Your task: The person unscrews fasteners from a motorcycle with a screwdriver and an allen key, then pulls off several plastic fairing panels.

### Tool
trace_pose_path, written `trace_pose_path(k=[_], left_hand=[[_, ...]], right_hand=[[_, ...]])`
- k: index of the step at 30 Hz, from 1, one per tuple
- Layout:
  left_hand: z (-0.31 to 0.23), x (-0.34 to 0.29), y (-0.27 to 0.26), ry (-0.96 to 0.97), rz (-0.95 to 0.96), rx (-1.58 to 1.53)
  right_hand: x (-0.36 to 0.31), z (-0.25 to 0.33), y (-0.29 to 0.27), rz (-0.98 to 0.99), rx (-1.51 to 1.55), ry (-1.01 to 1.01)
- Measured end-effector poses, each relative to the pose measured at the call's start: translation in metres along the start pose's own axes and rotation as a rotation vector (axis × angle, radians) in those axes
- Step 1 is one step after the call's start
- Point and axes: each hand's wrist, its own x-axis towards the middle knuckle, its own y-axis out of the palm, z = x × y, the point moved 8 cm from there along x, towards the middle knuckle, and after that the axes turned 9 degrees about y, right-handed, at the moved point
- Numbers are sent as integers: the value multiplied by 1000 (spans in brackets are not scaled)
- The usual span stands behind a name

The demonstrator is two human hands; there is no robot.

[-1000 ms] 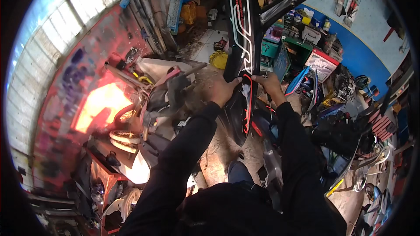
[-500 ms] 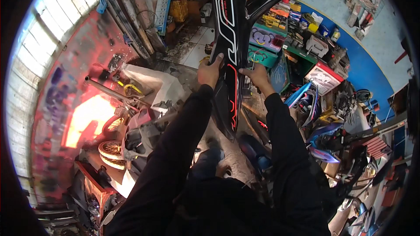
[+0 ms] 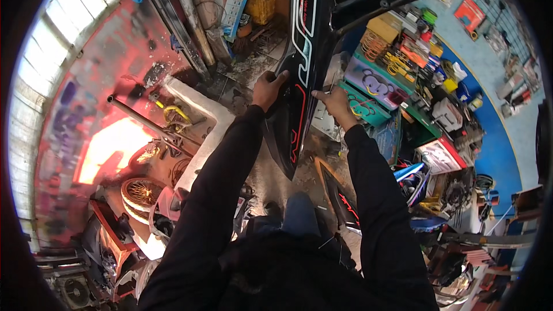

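Observation:
A long black motorcycle body panel (image 3: 297,72) with white and red line decals hangs in front of me, held up off the floor. Its pointed tail tip is down toward my feet, and a dark arm branches off its upper right. My left hand (image 3: 268,90) grips the panel's left edge, the thumb lying on its face. On the opposite edge my right hand (image 3: 336,105) is closed, thumb at the rim; the fingers behind the panel are hidden on both sides. Below, a second black panel (image 3: 339,196) with red markings lies on the floor by my right forearm.
At right stand green and purple boxes (image 3: 368,78) topped with tools and packets, beside a red-and-white box (image 3: 440,156). Spoked wheels (image 3: 141,194) and a long metal pipe (image 3: 135,114) are at left, near a low white ledge (image 3: 216,118). A yellow container (image 3: 260,6) sits at the back.
The panel has tilted a little, its lower tip swinging left, with both hands still on it. My view has shifted, and more of the second panel on the floor shows.

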Motion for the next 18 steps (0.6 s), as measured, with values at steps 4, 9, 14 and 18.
trace_pose_path(k=[4,9,14,18], left_hand=[[33,42,12,22,15,105],[99,87,59,141,138,266],[238,111,119,16,248,308],[365,117,163,-82,283,273]], right_hand=[[77,-44,36,201,-5,127],[157,-95,73,290,56,111],[234,-205,139,382,1,188],[288,-310,208,444,-56,235]])
